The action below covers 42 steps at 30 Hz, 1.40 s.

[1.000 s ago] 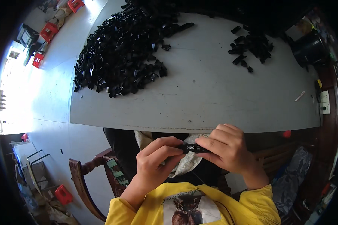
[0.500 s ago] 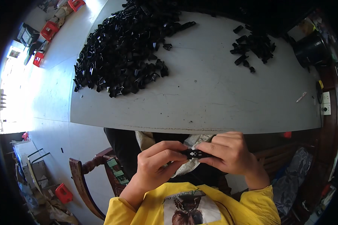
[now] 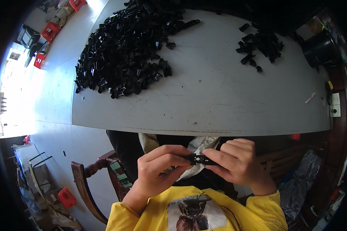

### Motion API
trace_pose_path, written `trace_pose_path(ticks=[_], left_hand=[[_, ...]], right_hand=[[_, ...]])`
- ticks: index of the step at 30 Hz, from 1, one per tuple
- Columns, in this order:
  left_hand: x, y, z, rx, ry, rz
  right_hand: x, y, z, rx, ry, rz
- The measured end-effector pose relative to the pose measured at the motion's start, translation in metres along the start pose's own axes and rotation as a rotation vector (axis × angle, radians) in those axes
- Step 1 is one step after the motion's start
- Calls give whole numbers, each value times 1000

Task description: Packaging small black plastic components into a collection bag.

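Between my two hands, just off the table's near edge, is a narrow black plastic piece (image 3: 198, 159) with cut-out openings along its middle. My left hand (image 3: 158, 165) pinches its left end between thumb and fingers. The right end is gripped by my right hand (image 3: 235, 159), thumb below and index finger above. Fingers cover both ends, so its full shape is hidden. Beneath it, a whitish woven cloth (image 3: 198, 144) lies over my lap. A large heap of small black plastic parts (image 3: 121, 54) covers the table's far left.
The grey table (image 3: 219, 100) spans the view ahead. A smaller group of black parts (image 3: 264, 46) lies far right, near a black bucket (image 3: 320, 50). A white pen-like stick (image 3: 310, 97) rests at the right. A wooden chair (image 3: 86, 184) with a phone (image 3: 119, 175) is at my left.
Both hands keep hold of the black plastic piece. My right fingers have shifted slightly, with the index finger now lying further over the piece's right part.
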<state>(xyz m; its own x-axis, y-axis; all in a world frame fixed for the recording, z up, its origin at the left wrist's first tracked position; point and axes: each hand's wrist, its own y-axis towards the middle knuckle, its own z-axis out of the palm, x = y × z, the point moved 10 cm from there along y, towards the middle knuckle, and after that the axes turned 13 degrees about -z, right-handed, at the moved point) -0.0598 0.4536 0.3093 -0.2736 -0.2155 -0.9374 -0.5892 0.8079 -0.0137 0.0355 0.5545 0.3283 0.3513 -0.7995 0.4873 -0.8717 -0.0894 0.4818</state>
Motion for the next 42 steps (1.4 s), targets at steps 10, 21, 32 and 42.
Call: trace_pose_path(ticks=[10, 21, 32, 42], left_hand=[[-4, 3, 4, 29, -11, 11], [-5, 5, 19, 174, -516, 59], [-4, 17, 59, 372, -507, 75], [17, 51, 33, -69, 257, 156]], right_hand=[[-2, -2, -7, -13, 6, -8], [11, -4, 18, 12, 199, -130], [13, 2, 41, -103, 257, -118], [-248, -42, -140, -535, -481, 279]])
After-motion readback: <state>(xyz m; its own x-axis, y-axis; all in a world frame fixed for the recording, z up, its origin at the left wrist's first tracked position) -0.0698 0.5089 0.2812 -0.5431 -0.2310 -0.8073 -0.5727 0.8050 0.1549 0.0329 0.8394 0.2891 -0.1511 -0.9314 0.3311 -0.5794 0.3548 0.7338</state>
